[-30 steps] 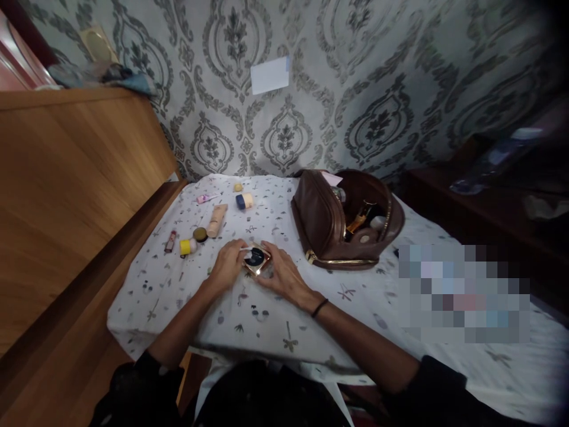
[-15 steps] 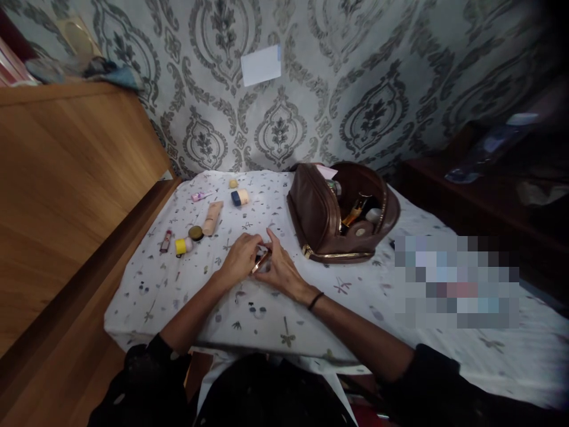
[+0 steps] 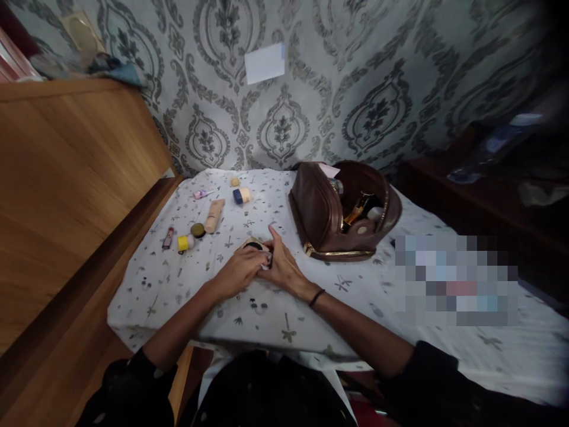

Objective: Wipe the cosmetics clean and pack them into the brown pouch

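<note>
1. Both grips close around the compact (image 3: 253, 244): the left hand (image 3: 242, 270) covers its front, the right hand (image 3: 287, 268) holds its right side. Whether it is open, I cannot tell.
2. The compact sits between the hands, above or on the cloth-covered counter (image 3: 275, 314).
3. Already out, to the left: tube (image 3: 214, 216), yellow-capped bottle (image 3: 184, 242), round pot (image 3: 197, 230), blue-ended jar (image 3: 242, 196).
4. The brown bag (image 3: 313, 204) stands unzipped, with several items inside.
</note>
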`<move>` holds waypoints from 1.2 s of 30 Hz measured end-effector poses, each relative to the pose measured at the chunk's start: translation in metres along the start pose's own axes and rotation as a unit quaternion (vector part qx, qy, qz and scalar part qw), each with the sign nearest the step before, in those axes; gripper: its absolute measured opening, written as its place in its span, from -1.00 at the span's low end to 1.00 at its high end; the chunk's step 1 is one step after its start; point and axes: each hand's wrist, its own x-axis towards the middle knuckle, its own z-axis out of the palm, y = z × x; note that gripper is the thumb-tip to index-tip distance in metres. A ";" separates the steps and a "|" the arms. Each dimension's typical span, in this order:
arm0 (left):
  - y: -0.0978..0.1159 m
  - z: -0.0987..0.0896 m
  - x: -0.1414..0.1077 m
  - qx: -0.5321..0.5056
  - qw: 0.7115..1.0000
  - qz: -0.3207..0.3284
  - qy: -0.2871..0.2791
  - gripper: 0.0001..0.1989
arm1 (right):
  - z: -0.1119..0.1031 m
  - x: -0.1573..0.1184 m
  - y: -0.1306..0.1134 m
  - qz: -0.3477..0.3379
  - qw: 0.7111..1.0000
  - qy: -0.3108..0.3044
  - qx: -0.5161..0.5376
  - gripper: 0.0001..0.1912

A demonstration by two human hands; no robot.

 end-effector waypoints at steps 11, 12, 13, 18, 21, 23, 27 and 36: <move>-0.025 0.000 -0.045 -0.016 0.976 -0.165 0.143 -0.82 | -0.001 0.000 -0.006 0.004 1.000 -0.004 -0.031 0.13; -0.027 0.000 -0.044 -0.013 0.972 -0.183 0.149 -0.82 | -0.001 0.000 -0.007 0.005 0.999 -0.004 -0.036 0.11; -0.027 0.000 -0.044 -0.010 0.968 -0.199 0.154 -0.82 | -0.001 0.000 -0.007 0.006 0.999 -0.004 -0.041 0.10; -0.022 0.009 -0.046 0.052 0.975 -0.141 0.161 -0.75 | -0.002 0.000 -0.008 0.006 0.999 -0.008 -0.036 0.08; -0.012 0.015 -0.045 0.091 0.987 -0.056 0.121 -0.69 | -0.001 -0.001 -0.005 0.001 1.000 -0.009 -0.025 0.09; -0.006 0.015 -0.038 0.105 0.990 -0.027 0.088 -0.68 | 0.000 0.000 -0.003 -0.002 1.000 -0.010 -0.018 0.12; 0.000 0.005 -0.009 0.084 0.996 -0.012 0.014 -0.75 | -0.001 0.000 -0.002 -0.004 1.000 -0.013 -0.011 0.15; -0.023 -0.005 0.022 0.085 0.990 -0.113 0.003 -0.73 | -0.001 0.000 -0.004 0.012 1.000 -0.015 -0.015 0.16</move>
